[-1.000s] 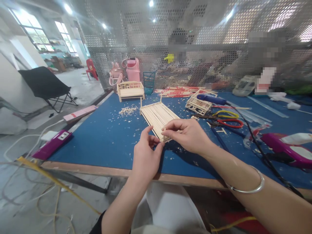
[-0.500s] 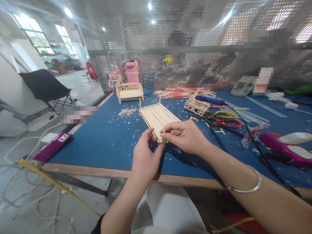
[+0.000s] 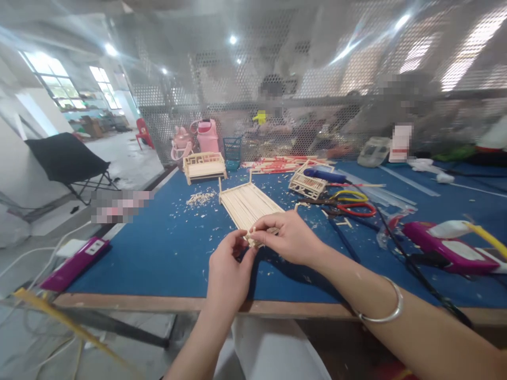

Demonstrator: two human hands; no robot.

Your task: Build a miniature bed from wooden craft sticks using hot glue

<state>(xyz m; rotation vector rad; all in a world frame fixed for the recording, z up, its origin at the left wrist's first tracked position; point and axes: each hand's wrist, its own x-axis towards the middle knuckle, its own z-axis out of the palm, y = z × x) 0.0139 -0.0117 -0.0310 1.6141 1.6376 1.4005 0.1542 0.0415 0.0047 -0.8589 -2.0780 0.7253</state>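
Observation:
A miniature bed-like frame made of pale wooden sticks (image 3: 251,203) lies on the blue table, with two thin posts standing at its far corners. My left hand (image 3: 229,269) is closed around its near-left corner, thumb and fingers gripping the edge. At that same corner, my right hand (image 3: 295,237) pinches a short wooden stick (image 3: 254,230) between thumb and forefinger. The fingers partly hide the stick and the frame's near end, so whether the stick touches the frame I cannot tell.
Behind stand a small stick bench (image 3: 204,166) and red-and-pale sticks (image 3: 283,164). To the right lie another stick model (image 3: 307,184), a blue-handled tool with a cord (image 3: 325,175), scissors (image 3: 358,209) and a purple glue gun-like tool (image 3: 443,245). A purple power strip (image 3: 75,266) sits left.
The view has shifted, so the table sits lower and further left in the picture. Both hands have come closer together at the frame's near corner, with the right hand's short stick now there.

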